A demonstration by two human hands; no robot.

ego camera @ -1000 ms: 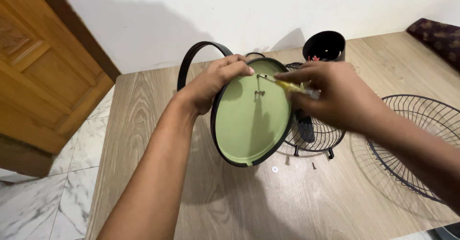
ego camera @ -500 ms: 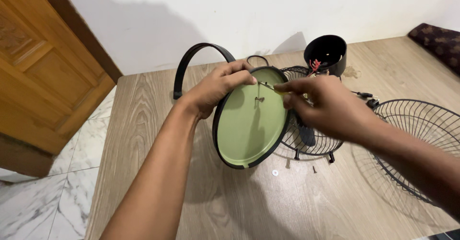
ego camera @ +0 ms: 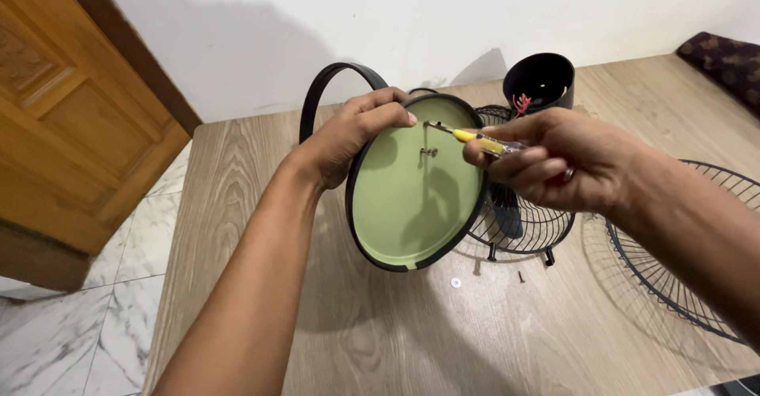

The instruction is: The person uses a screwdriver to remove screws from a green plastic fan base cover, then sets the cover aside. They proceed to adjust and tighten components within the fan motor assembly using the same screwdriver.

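Note:
My left hand (ego camera: 352, 135) grips the upper left rim of a round green disc with a black rim (ego camera: 412, 194), held upright and tilted toward me over the wooden table (ego camera: 237, 174). My right hand (ego camera: 554, 159) pinches a small yellow-handled screwdriver (ego camera: 475, 140). Its metal tip touches a screw point near the top of the disc's green face. A second small fitting sits just below that point on the disc.
A black ring (ego camera: 332, 87) stands behind the disc. A wire fan grille with a motor (ego camera: 522, 226) sits behind the disc, a black cup-shaped housing with red wires (ego camera: 540, 79) farther back. Another wire grille (ego camera: 681, 246) lies at right. A washer (ego camera: 456, 282) and a screw (ego camera: 521, 276) lie on the table. A wooden door (ego camera: 63, 127) stands left.
My right hand with the screwdriver has pulled slightly right, and the tool now lies nearly level with its tip on the upper screw point. The disc stays held in my left hand.

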